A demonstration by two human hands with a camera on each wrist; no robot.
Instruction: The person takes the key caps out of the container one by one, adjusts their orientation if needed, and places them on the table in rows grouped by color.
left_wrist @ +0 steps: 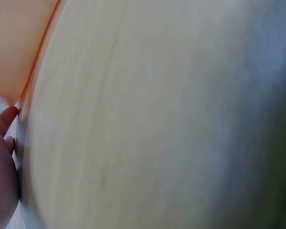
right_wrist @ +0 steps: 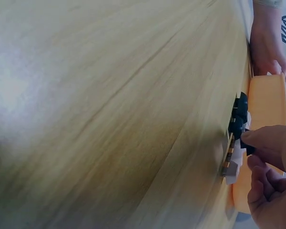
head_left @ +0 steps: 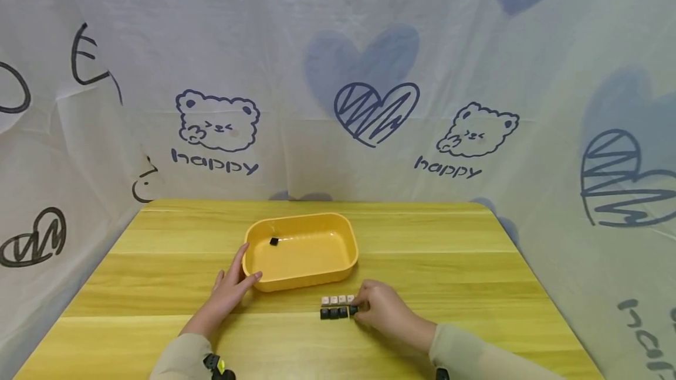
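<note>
My right hand (head_left: 382, 308) pinches a black keycap (right_wrist: 249, 149) between thumb and finger, at the right end of a short row of black keycaps (head_left: 334, 313). Behind that row runs a row of white keycaps (head_left: 338, 299), its right end partly hidden by the fingers. A yellow plastic basin (head_left: 301, 279) stands behind and to the left of the rows. On its floor, near the back left, lies a small black piece (head_left: 274, 241). My left hand (head_left: 230, 291) touches the basin's front left corner, fingers along the left side and thumb on the rim.
The yellow wood-grain table (head_left: 443, 251) holds all of this. A white cloth (head_left: 296, 151) with printed hearts and bears hangs behind it and on both sides.
</note>
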